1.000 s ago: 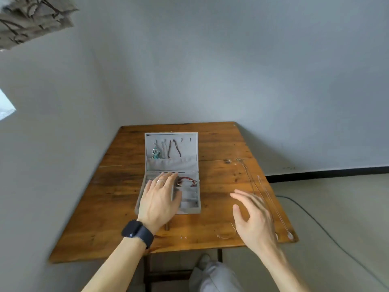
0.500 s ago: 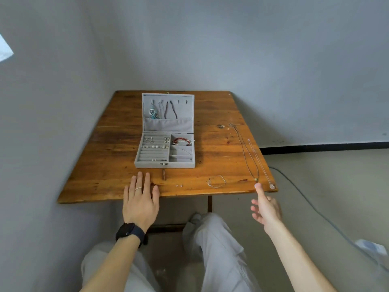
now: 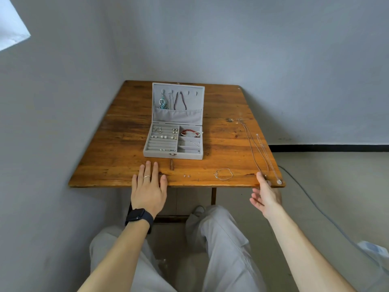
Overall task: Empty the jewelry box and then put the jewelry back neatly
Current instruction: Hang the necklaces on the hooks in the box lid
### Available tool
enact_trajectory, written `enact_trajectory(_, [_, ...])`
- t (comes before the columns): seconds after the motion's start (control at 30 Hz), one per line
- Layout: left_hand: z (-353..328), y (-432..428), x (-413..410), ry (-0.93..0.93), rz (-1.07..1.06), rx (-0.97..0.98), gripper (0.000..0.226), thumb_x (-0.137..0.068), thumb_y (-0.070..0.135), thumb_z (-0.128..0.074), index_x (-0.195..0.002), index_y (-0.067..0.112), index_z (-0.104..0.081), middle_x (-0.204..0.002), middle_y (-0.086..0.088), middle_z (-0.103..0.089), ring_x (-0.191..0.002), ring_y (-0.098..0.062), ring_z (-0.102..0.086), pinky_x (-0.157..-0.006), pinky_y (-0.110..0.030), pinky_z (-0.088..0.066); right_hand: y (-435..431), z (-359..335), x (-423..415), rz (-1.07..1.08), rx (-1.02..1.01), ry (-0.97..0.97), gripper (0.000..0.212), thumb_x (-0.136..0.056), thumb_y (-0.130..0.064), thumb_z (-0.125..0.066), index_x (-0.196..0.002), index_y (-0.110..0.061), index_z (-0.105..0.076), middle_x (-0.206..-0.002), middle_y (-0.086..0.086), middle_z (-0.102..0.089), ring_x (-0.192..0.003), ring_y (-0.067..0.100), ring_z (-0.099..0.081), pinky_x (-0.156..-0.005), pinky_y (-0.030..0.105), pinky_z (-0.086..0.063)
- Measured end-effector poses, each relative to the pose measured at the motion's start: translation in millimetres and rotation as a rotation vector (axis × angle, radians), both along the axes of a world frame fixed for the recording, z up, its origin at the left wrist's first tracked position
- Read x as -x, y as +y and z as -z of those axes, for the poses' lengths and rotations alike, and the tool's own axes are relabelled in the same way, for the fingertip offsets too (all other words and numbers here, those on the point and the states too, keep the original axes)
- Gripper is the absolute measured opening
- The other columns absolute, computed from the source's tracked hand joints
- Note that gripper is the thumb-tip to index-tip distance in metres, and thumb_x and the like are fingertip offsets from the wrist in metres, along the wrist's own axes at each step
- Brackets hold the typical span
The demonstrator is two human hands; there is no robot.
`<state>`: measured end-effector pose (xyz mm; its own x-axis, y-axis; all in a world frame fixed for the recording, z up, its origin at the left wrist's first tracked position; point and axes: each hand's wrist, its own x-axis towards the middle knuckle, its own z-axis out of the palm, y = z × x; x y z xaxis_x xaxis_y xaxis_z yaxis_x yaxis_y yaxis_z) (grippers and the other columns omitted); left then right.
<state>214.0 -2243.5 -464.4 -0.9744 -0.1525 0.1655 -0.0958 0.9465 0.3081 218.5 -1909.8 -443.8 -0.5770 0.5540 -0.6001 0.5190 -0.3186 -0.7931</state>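
A grey jewelry box (image 3: 147, 151) stands open in the middle of the wooden table (image 3: 117, 144). Its lid holds hanging necklaces (image 3: 181, 100) and a turquoise pendant (image 3: 162, 103). The tray holds earrings (image 3: 165, 133) and a red bracelet (image 3: 190, 132). On the table lie two long chain necklaces (image 3: 257, 150), a thin bracelet (image 3: 224, 173) and small ear studs (image 3: 186, 175). My left hand (image 3: 148, 186) rests flat on the table's near edge, fingers straight. My right hand (image 3: 265, 194) hangs relaxed at the near right corner, one fingertip by the necklace ends.
The table stands in a corner between grey walls. A small brown stick-like piece (image 3: 171, 164) lies in front of the box. A cable (image 3: 311, 203) runs over the floor at the right. My legs (image 3: 221, 239) are below the table's near edge.
My left hand came off the box tray and back to the table's near edge. My right hand dropped to the near right corner. The view pulled back and tilted down.
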Motion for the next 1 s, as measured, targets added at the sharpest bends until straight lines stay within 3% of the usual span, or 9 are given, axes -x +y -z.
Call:
enact_trajectory(0.13, [0, 0, 0, -0.008, -0.001, 0.003, 0.068, -0.1, 0.051, -0.012, -0.157, 0.018, -0.028, -0.164, -0.006, -0.025, -0.153, -0.024, -0.016, -0.124, -0.046, -0.012, 8, -11, 4, 0.019, 0.027, -0.013, 0.061, -0.074, -0.07, -0.072, -0.095, -0.015, -0.058, -0.086, 0.006, -0.063, -0.076, 0.017, -0.064, -0.056, 0.031, -0.057])
enact_trajectory(0.27, [-1, 0, 0, -0.015, 0.0, 0.009, 0.069, -0.099, 0.052, -0.01, -0.158, 0.019, -0.026, -0.164, -0.005, -0.024, -0.153, -0.024, -0.015, -0.124, -0.046, -0.011, 12, -11, 8, 0.02, 0.036, -0.013, 0.052, -0.086, -0.055, -0.071, -0.109, -0.01, -0.057, -0.092, 0.01, -0.066, -0.076, 0.019, -0.065, -0.056, 0.032, -0.055])
enact_trajectory(0.4, [-1, 1, 0, -0.021, 0.003, 0.009, 0.07, -0.099, 0.052, -0.008, -0.158, 0.019, -0.025, -0.165, -0.005, -0.022, -0.154, -0.024, -0.015, -0.124, -0.046, -0.011, 10, -7, -2, -0.031, 0.017, 0.017, 0.039, -0.091, -0.046, -0.069, -0.104, -0.01, -0.063, -0.094, 0.011, -0.073, -0.081, 0.023, -0.071, -0.057, 0.032, -0.056])
enact_trajectory(0.6, [0, -1, 1, -0.017, 0.012, 0.017, 0.07, -0.099, 0.052, -0.01, -0.158, 0.017, -0.027, -0.164, -0.007, -0.025, -0.153, -0.026, -0.017, -0.124, -0.047, -0.012, 1, -4, -33, -0.123, -0.114, 0.076, 0.017, -0.094, -0.028, -0.069, -0.098, -0.011, -0.071, -0.081, 0.002, -0.077, -0.064, 0.014, -0.067, -0.054, 0.026, -0.055])
enact_trajectory(0.77, [-13, 3, 1, -0.045, -0.015, -0.05, 0.058, -0.105, 0.044, -0.033, -0.155, 0.014, -0.033, -0.162, -0.012, -0.028, -0.152, -0.029, -0.019, -0.123, -0.051, -0.015, -5, -14, -58, -0.192, -0.127, 0.159, 0.014, -0.096, -0.029, -0.067, -0.098, -0.016, -0.071, -0.079, -0.003, -0.077, -0.059, 0.009, -0.067, -0.055, 0.024, -0.051])
enact_trajectory(0.83, [-27, 16, -4, 0.02, 0.027, -0.121, 0.05, -0.1, 0.039, -0.049, -0.144, 0.015, -0.048, -0.15, -0.013, -0.045, -0.141, -0.032, -0.037, -0.113, -0.049, -0.034, -7, -17, -68, -0.214, -0.113, 0.173, 0.014, -0.096, -0.029, -0.067, -0.098, -0.015, -0.071, -0.08, -0.002, -0.077, -0.058, 0.009, -0.067, -0.054, 0.024, -0.05])
enact_trajectory(0.9, [-43, 41, -14, 0.082, 0.177, -0.239, 0.034, -0.098, 0.04, -0.053, -0.124, 0.02, -0.061, -0.124, -0.004, -0.06, -0.112, -0.022, -0.057, -0.086, -0.036, -0.053, -8, -18, -79, -0.241, -0.098, 0.178, 0.015, -0.095, -0.03, -0.067, -0.097, -0.015, -0.072, -0.081, 0.0, -0.077, -0.058, 0.011, -0.066, -0.055, 0.025, -0.049])
enact_trajectory(0.97, [-53, 77, -24, -0.055, 0.337, -0.374, 0.03, -0.099, 0.045, -0.05, -0.113, 0.024, -0.065, -0.107, 0.003, -0.066, -0.091, -0.011, -0.063, -0.069, -0.025, -0.052, -9, -19, -89, -0.271, -0.079, 0.175, 0.016, -0.095, -0.03, -0.068, -0.097, -0.015, -0.073, -0.082, 0.002, -0.077, -0.058, 0.012, -0.065, -0.057, 0.027, -0.047])
enact_trajectory(1.0, [-56, 95, -26, -0.197, 0.384, -0.435, 0.034, -0.099, 0.048, -0.048, -0.111, 0.024, -0.068, -0.105, 0.003, -0.07, -0.089, -0.012, -0.065, -0.071, -0.027, -0.054, -9, -20, -94, -0.287, -0.074, 0.173, 0.016, -0.095, -0.03, -0.068, -0.096, -0.015, -0.073, -0.082, 0.003, -0.077, -0.058, 0.013, -0.064, -0.058, 0.027, -0.047])
